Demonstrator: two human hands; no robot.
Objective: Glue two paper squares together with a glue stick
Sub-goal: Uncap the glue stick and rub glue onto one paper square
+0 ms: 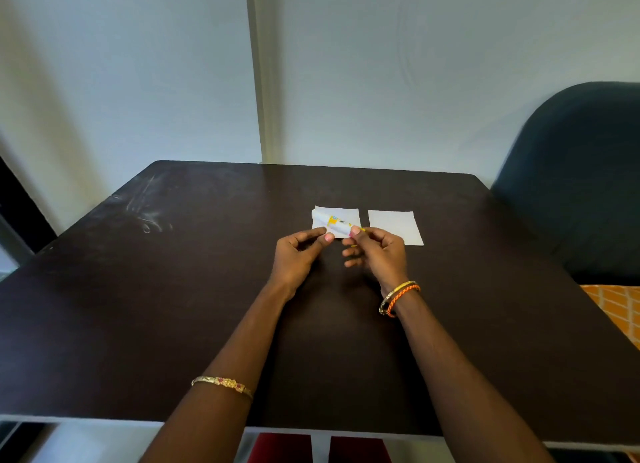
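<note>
We see the glue stick pinched between the left hand and right hand, above the left paper square. The right paper square lies just beside it on the dark table, near a blue chair.

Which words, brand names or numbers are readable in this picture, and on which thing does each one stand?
Glue stick, held by both hands: yellow label with dark marks, too small and blurred to read.
Left paper square: no text visible.
Right paper square: no text visible.
Nothing else carries writing.
</note>
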